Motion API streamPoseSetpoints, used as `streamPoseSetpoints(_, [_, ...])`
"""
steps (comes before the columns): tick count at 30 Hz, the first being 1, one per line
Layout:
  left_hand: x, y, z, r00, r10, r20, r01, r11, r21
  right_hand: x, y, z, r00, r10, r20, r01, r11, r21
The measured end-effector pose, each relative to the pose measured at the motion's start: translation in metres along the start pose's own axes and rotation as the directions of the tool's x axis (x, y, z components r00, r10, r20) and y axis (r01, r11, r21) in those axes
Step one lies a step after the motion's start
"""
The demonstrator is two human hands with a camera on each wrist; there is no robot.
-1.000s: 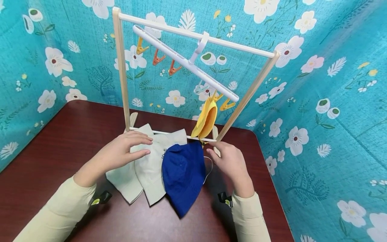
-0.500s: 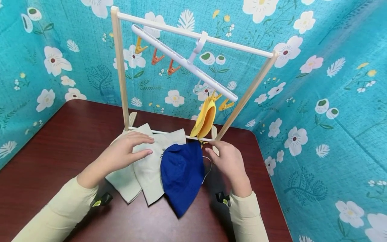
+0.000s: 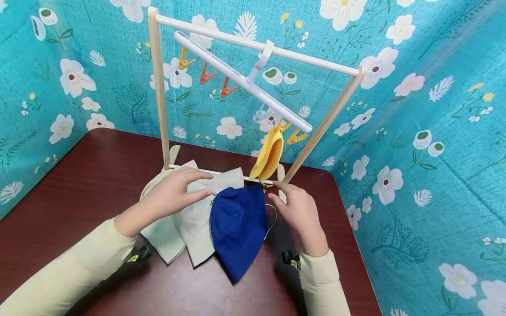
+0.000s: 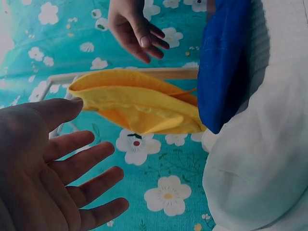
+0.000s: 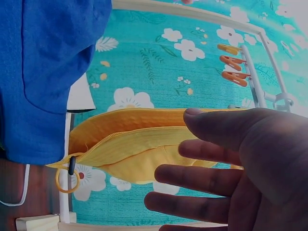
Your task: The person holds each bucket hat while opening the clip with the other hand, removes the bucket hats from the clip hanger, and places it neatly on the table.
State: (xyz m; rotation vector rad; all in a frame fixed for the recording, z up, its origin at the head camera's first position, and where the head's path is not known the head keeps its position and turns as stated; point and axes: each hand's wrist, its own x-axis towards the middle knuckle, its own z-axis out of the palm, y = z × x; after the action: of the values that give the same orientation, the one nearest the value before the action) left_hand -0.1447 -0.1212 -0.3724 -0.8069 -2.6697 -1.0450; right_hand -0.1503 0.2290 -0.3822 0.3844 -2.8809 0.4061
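Observation:
My left hand (image 3: pixel 174 193) hovers over two off-white hats (image 3: pixel 197 219), its fingers spread apart and nothing in them in the left wrist view. Beside the blue bucket hat (image 3: pixel 239 224), on its right, my right hand (image 3: pixel 300 210) is held above the table with relaxed fingers, also holding nothing. A folded yellow hat (image 3: pixel 269 153) hangs by a yellow clip (image 3: pixel 281 126) from the white hanger (image 3: pixel 245 83), and its cord with a black toggle (image 5: pixel 71 165) dangles low near my right fingertips. The blue hat overlaps the nearer off-white hat.
A wooden rack (image 3: pixel 159 87) with a white top rod (image 3: pixel 221 34) carries the hanger. Orange clips (image 3: pixel 228 88) and further yellow clips (image 3: pixel 296 137) hang from it. A flowered teal curtain (image 3: pixel 415 175) encloses the dark red table (image 3: pixel 99 175).
My left hand has shifted to the right over the off-white hats, toward the blue hat. My right hand stays almost in place, and the hats lie as before.

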Motion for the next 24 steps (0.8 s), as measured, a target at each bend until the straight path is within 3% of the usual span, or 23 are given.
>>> streamPoseSetpoints(11, [0.032,0.022,0.0,0.997,0.007,0.079,-0.007,1.0,0.001,0.002,0.003,0.005,1.0,0.016,0.004,-0.016,1.0,0.01])
streamPoseSetpoints(24, [0.079,0.047,-0.002,0.989,-0.06,0.136,0.082,0.984,-0.16,0.005,0.005,0.01,0.998,0.044,0.036,-0.045,0.999,0.018])
